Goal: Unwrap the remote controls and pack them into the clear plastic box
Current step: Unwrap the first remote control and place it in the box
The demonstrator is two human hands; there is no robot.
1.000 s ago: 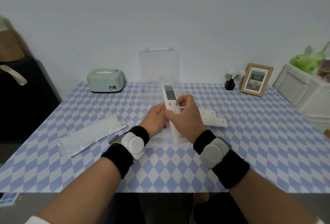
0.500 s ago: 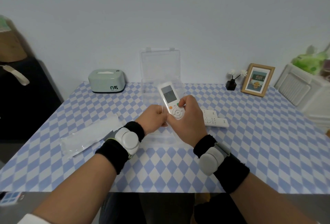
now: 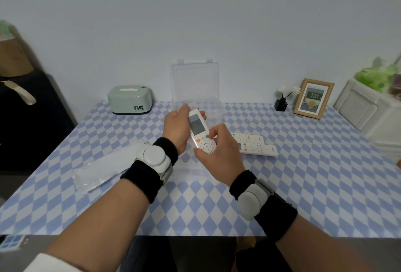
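Both hands hold a white remote control [image 3: 200, 131] with a grey screen and orange and green buttons, raised above the table. My right hand [image 3: 219, 152] grips its lower end, thumb near the green button. My left hand [image 3: 178, 128] holds its upper left side, fingers behind the top. Behind and under the remote stands the clear plastic box [image 3: 213, 111], its lid [image 3: 195, 80] upright against the wall. Two more white remotes [image 3: 256, 146] lie on the table to the right of my right hand. An empty clear wrapper [image 3: 102, 168] lies to the left.
A mint tissue box [image 3: 130, 102] sits at the back left. A small black vase with white flowers [image 3: 282, 102] and a framed picture [image 3: 313, 98] stand at the back right. A white crate [image 3: 368, 115] is off the table's right side. The checked tablecloth [image 3: 195, 211] reaches the front edge.
The remote has been lifted and tilted toward the box. My left hand slid from the remote's lower part up to its top end, while my right hand stayed on the lower end.
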